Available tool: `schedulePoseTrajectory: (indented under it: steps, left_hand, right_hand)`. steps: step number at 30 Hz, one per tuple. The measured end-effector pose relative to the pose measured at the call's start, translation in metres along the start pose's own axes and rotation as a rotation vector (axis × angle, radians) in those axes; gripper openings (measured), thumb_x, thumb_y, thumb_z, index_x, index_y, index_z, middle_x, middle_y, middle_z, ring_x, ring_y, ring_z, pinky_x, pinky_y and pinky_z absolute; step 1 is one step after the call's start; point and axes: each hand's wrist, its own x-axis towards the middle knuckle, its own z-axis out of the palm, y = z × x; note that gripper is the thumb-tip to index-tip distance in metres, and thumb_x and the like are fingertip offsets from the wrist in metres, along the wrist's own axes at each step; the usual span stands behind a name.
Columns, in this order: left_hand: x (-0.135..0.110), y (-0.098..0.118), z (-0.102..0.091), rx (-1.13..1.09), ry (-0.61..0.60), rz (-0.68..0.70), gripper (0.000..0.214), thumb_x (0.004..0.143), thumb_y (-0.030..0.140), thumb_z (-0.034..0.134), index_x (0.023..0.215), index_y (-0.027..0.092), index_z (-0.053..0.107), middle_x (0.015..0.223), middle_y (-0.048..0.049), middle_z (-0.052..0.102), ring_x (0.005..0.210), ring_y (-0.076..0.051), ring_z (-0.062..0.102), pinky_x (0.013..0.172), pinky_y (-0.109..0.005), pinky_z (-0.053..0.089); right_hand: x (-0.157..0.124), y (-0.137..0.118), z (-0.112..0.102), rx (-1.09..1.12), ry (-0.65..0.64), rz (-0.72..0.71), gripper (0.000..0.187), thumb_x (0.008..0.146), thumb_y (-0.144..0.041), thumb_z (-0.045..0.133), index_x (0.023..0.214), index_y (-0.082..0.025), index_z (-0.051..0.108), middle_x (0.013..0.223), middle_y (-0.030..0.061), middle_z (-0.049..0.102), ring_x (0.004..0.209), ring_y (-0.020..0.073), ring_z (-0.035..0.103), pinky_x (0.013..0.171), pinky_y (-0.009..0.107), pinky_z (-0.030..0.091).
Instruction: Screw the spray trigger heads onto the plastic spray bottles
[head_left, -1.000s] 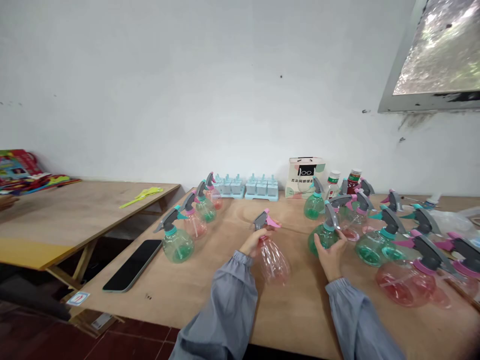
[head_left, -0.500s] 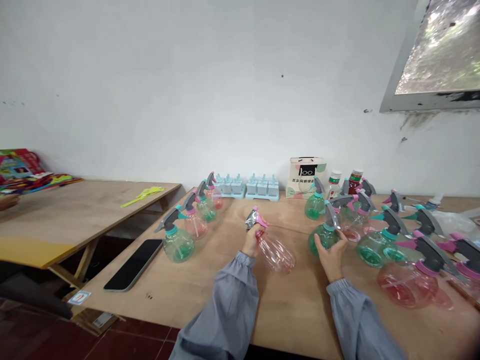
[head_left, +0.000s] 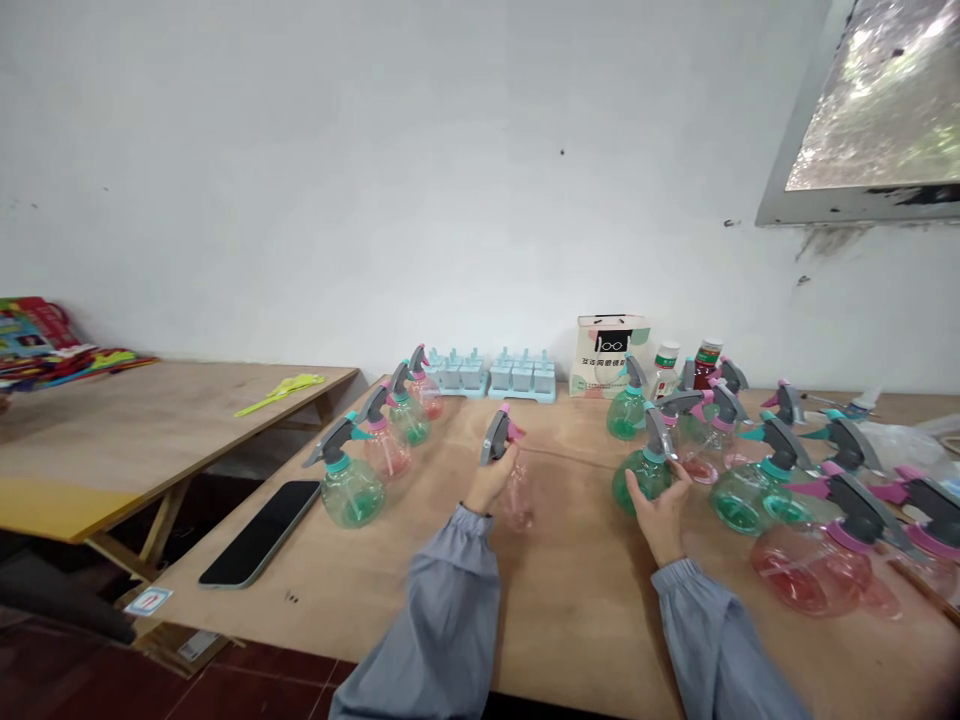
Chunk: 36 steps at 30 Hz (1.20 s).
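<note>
My left hand (head_left: 491, 480) grips the neck of a clear pink spray bottle (head_left: 517, 500) with a grey and pink trigger head, holding it nearly upright over the wooden table (head_left: 570, 620). Over to the right, my right hand (head_left: 661, 512) rests against a green spray bottle (head_left: 637, 478) that stands on the table, fingers curled around its body. Both arms wear grey sleeves.
A row of green and pink spray bottles (head_left: 351, 478) stands at the left; several more (head_left: 810, 540) crowd the right. A black phone (head_left: 259, 532) lies near the table's left edge. Light blue moulds (head_left: 495, 374), a carton (head_left: 611, 352) and two small bottles stand by the wall. A second table (head_left: 135, 430) is at the left.
My left hand has swung the pink spray bottle from lying tilted to nearly upright and carried it a little leftward. My right hand has stayed on the green bottle.
</note>
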Motion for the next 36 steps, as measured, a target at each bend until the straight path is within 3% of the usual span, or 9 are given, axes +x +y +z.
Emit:
schedulePoseTrajectory:
  steps: [5, 9, 12, 15, 18, 21, 25, 31, 36]
  left_hand:
    - [0.027, 0.003, -0.041, 0.430, 0.121, 0.284, 0.021, 0.072, 0.026, 0.068, 0.092, 0.022, 0.071, 0.081, -0.0020, 0.070, 0.083, -0.020, 0.065, 0.087, -0.033, 0.047]
    - [0.047, -0.014, -0.059, 0.520, 0.219, 0.250, 0.026, 0.078, 0.037, 0.067, 0.099, 0.021, 0.069, 0.083, -0.0039, 0.072, 0.082, -0.021, 0.066, 0.086, -0.034, 0.048]
    - [0.047, -0.023, -0.062, 0.607, 0.283, 0.276, 0.043, 0.083, 0.038, 0.063, 0.123, 0.022, 0.059, 0.105, -0.0074, 0.072, 0.102, -0.025, 0.066, 0.100, -0.040, 0.043]
    - [0.030, -0.035, -0.064, 0.705, 0.366, 0.334, 0.064, 0.081, 0.041, 0.067, 0.138, 0.023, 0.044, 0.133, -0.0131, 0.061, 0.127, -0.030, 0.055, 0.110, -0.049, 0.033]
    - [0.009, -0.052, -0.069, 0.844, 0.391, 0.240, 0.081, 0.072, 0.050, 0.076, 0.138, 0.021, 0.040, 0.138, -0.0186, 0.054, 0.131, -0.037, 0.049, 0.108, -0.055, 0.033]
    - [0.006, -0.062, -0.076, 1.005, 0.312, 0.088, 0.074, 0.075, 0.052, 0.074, 0.134, 0.017, 0.046, 0.131, -0.0203, 0.057, 0.126, -0.040, 0.051, 0.102, -0.055, 0.038]
    - [0.045, -0.056, -0.081, 1.164, 0.341, 0.027, 0.069, 0.080, 0.052, 0.069, 0.137, 0.016, 0.049, 0.134, -0.0235, 0.054, 0.125, -0.042, 0.052, 0.099, -0.052, 0.041]
    - [0.117, -0.045, -0.074, 1.049, 0.313, -0.128, 0.075, 0.084, 0.051, 0.068, 0.144, 0.015, 0.043, 0.119, -0.0251, 0.066, 0.110, -0.037, 0.066, 0.088, -0.042, 0.047]
    - [0.141, -0.044, -0.067, 1.006, 0.352, -0.103, 0.080, 0.085, 0.056, 0.064, 0.145, 0.010, 0.038, 0.109, -0.0296, 0.070, 0.101, -0.039, 0.070, 0.081, -0.044, 0.049]
  right_hand:
    - [0.000, -0.001, 0.001, 0.008, 0.012, -0.003, 0.077, 0.074, -0.064, 0.068, 0.127, -0.013, 0.044, 0.121, 0.0177, 0.049, 0.118, 0.0328, 0.050, 0.104, 0.056, 0.040]
    - [-0.001, 0.001, 0.003, 0.009, 0.023, -0.011, 0.077, 0.074, -0.066, 0.067, 0.126, -0.014, 0.044, 0.121, 0.0168, 0.049, 0.116, 0.0322, 0.051, 0.104, 0.056, 0.041]
    - [-0.001, 0.002, 0.003, 0.006, 0.023, -0.015, 0.077, 0.074, -0.066, 0.067, 0.126, -0.014, 0.044, 0.120, 0.0166, 0.050, 0.116, 0.0321, 0.051, 0.104, 0.056, 0.040]
    - [-0.001, 0.003, 0.002, 0.000, 0.005, -0.003, 0.077, 0.074, -0.066, 0.066, 0.127, -0.014, 0.045, 0.120, 0.0161, 0.050, 0.116, 0.0321, 0.050, 0.104, 0.056, 0.040]
    - [-0.002, 0.001, -0.001, 0.003, -0.014, 0.002, 0.076, 0.075, -0.066, 0.066, 0.127, -0.014, 0.046, 0.118, 0.0153, 0.051, 0.116, 0.0323, 0.050, 0.104, 0.056, 0.039]
    - [-0.005, -0.004, -0.003, 0.016, -0.036, 0.013, 0.075, 0.076, -0.065, 0.066, 0.129, -0.015, 0.046, 0.120, 0.0151, 0.050, 0.117, 0.0320, 0.050, 0.105, 0.055, 0.039]
    - [-0.014, -0.013, -0.004, 0.040, -0.091, 0.034, 0.076, 0.078, -0.064, 0.065, 0.132, -0.015, 0.044, 0.125, 0.0163, 0.049, 0.121, 0.0320, 0.049, 0.106, 0.054, 0.039]
    - [-0.030, -0.019, 0.000, 0.059, -0.173, 0.048, 0.084, 0.075, -0.064, 0.069, 0.136, -0.015, 0.040, 0.125, 0.0172, 0.051, 0.117, 0.0324, 0.054, 0.100, 0.052, 0.045]
    - [-0.044, -0.023, -0.001, 0.072, -0.202, 0.049, 0.082, 0.075, -0.064, 0.070, 0.135, -0.017, 0.040, 0.122, 0.0163, 0.054, 0.111, 0.0313, 0.057, 0.094, 0.051, 0.049]
